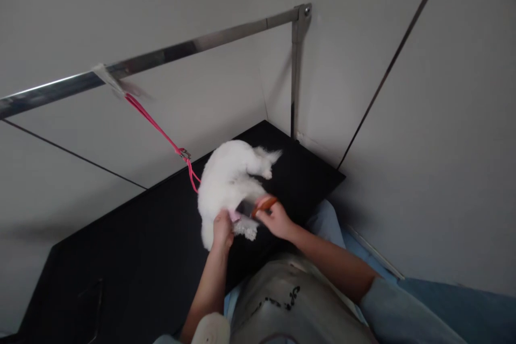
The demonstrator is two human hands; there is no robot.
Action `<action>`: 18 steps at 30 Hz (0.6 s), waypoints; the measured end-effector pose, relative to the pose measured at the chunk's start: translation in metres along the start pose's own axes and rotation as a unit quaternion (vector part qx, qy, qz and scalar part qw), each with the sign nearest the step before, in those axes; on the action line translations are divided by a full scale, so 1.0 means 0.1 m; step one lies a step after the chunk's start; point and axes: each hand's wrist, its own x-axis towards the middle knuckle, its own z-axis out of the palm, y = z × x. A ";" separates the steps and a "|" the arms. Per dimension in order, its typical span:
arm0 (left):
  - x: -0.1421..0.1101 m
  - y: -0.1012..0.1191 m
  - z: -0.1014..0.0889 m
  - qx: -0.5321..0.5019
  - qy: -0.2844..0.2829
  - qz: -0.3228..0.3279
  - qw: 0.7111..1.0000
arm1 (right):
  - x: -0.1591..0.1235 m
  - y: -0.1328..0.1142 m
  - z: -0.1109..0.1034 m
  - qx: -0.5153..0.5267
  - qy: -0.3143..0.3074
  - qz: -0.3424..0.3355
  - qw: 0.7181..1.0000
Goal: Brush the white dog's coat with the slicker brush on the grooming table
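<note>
A fluffy white dog (226,172) is on the black table (133,258), its body curved and its tail end toward the far right. My left hand (223,229) is closed on the dog at its near side, beside a small pink patch (234,216) that I cannot make out. Just right of that hand a furry paw (246,228) sticks out. Scissors with orange handles (265,204) are in my right hand (276,219), close to the dog's legs; their blades are blurred. The dog's head is hard to make out.
A pink leash (155,126) runs from a white strap (108,79) on the metal bar (169,54) down to the dog. An upright post (295,75) stands at the table's far corner. Grey walls (435,134) enclose the back and right. My apron (298,301) touches the near edge.
</note>
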 end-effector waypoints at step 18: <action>-0.03 -0.08 -0.36 0.221 -0.230 0.090 0.944 | 0.10 -0.08 0.08 -0.001 -0.174 0.072 0.982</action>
